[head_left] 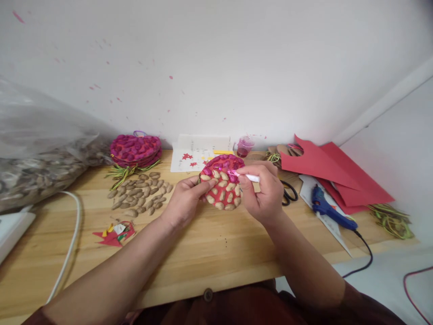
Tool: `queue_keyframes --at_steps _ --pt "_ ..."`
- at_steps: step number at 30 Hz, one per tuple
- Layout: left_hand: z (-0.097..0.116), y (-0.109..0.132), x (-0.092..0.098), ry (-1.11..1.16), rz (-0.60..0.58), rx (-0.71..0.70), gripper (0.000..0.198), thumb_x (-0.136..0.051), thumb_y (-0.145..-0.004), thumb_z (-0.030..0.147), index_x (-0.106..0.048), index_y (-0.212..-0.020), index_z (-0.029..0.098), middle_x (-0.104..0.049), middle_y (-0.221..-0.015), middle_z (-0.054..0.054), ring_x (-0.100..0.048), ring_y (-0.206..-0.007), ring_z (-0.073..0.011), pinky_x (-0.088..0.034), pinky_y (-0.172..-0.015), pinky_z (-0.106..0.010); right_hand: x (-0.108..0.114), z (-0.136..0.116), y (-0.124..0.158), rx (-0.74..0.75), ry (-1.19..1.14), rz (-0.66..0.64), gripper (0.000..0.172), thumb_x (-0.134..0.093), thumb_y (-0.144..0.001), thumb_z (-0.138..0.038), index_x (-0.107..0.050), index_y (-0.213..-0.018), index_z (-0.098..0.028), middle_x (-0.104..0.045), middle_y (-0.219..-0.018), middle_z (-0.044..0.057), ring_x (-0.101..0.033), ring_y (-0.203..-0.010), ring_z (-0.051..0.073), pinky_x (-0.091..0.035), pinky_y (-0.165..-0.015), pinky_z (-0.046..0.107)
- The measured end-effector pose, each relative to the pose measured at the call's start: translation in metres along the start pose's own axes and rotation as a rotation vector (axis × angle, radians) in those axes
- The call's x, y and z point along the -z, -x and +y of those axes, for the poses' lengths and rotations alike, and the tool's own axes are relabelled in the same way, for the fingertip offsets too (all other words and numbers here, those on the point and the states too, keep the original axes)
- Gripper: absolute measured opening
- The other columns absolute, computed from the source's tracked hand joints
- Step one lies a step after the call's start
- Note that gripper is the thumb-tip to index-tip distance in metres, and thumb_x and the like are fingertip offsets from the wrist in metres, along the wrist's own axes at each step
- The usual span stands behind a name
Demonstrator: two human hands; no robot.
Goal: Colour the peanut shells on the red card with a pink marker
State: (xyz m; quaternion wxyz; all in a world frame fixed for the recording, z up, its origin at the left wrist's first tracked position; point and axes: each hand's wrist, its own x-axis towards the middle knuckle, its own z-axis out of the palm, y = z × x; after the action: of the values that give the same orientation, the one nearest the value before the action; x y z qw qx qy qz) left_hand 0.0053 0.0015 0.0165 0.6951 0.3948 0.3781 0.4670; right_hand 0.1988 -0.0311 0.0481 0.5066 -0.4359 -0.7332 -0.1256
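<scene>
My left hand (187,196) grips the left edge of a round red disc (218,186) covered with peanuts in their shells, its thumb pressed on the front. The disc is held tilted above the table. Peanuts along its upper part are painted magenta; the lower ones are still pale tan. Between the thumb and fingers of my right hand (263,192) is a white-handled paintbrush (250,177), its pink-coated tip touching the peanuts at the disc's upper right. Behind it, a clear plastic cup (245,146) holds dark pink paint.
Loose peanuts (144,192) lie left, before stacked magenta peanut discs (135,149). A plastic bag of peanuts (40,167) and white cable (72,234) are further left. Red paper (338,171), scissors (290,193), a blue glue gun (329,210) and green yarn (392,221) are right.
</scene>
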Motion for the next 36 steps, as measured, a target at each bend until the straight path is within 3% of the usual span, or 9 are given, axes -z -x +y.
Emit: queue_keyframes --at_steps 10,36 --pt "0.0072 0.0018 -0.0059 0.072 0.036 0.014 0.03 -0.098 -0.059 0.034 -0.076 -0.065 0.014 -0.066 -0.063 -0.001 -0.047 -0.054 -0.0083 -0.032 -0.052 -0.023 -0.0004 0.0011 0.0003 0.007 -0.01 -0.01 0.01 -0.064 -0.097 -0.019 -0.07 -0.103 -0.025 -0.078 -0.092 0.002 -0.07 -0.093 0.021 -0.053 -0.086 0.041" --pt "0.0057 -0.0011 -0.0044 0.094 0.064 0.034 0.03 -0.098 -0.059 0.032 -0.074 -0.063 0.014 -0.066 -0.064 -0.002 -0.048 -0.054 -0.0088 -0.033 -0.051 -0.023 -0.0001 0.0034 0.001 -0.017 -0.001 0.02 0.009 -0.064 -0.097 -0.022 -0.07 -0.103 -0.025 -0.077 -0.091 0.004 -0.07 -0.092 0.022 -0.054 -0.086 0.042"
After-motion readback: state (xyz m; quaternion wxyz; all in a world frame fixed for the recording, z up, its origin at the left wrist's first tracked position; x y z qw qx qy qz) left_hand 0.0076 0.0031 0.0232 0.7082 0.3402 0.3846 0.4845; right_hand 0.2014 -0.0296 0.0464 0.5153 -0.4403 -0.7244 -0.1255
